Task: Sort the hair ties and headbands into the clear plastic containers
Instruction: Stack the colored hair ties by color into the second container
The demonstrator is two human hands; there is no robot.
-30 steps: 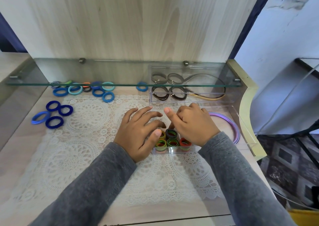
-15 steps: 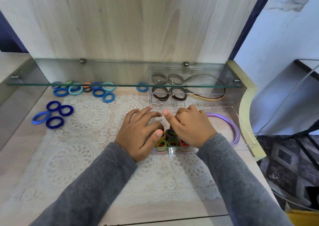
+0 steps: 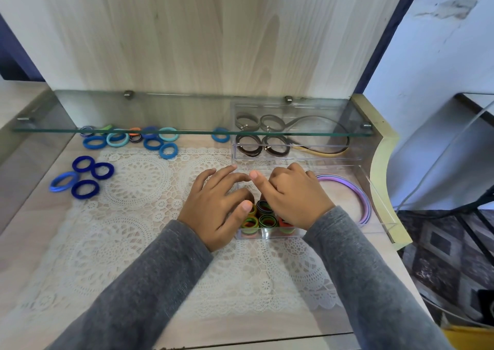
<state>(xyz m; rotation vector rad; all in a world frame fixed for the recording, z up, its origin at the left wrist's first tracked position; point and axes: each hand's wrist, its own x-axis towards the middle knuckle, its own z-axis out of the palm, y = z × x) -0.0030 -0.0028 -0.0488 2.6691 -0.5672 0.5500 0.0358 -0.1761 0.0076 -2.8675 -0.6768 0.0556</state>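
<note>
A pale wooden surface (image 3: 40, 242) with a white lace mat (image 3: 133, 229) sits before a wood-grain back panel, under a low glass shelf (image 3: 160, 131). Near the middle stands a small clear container (image 3: 267, 235) packed with upright multicoloured hair ties (image 3: 267, 220). A person in grey sleeves has both hands over it. The left hand (image 3: 213, 208) lies across its left edge, its grip loose and wide with fingers spread, the thumb tip touching a green tie. The right hand (image 3: 296, 197) covers its right half, fingers curled downward; whether that grip holds a tie cannot be told. Just behind the small container, a long clear container (image 3: 294, 155) holds brown hair ties (image 3: 250, 147) and a tan headband (image 3: 320, 151). Just to its right, a purple headband (image 3: 361, 197) lies in a larger clear container (image 3: 382, 210). Well to its left lie dark blue hair ties (image 3: 85, 186), and behind those, light blue hair ties (image 3: 152, 143) sit partly under the shelf.
</note>
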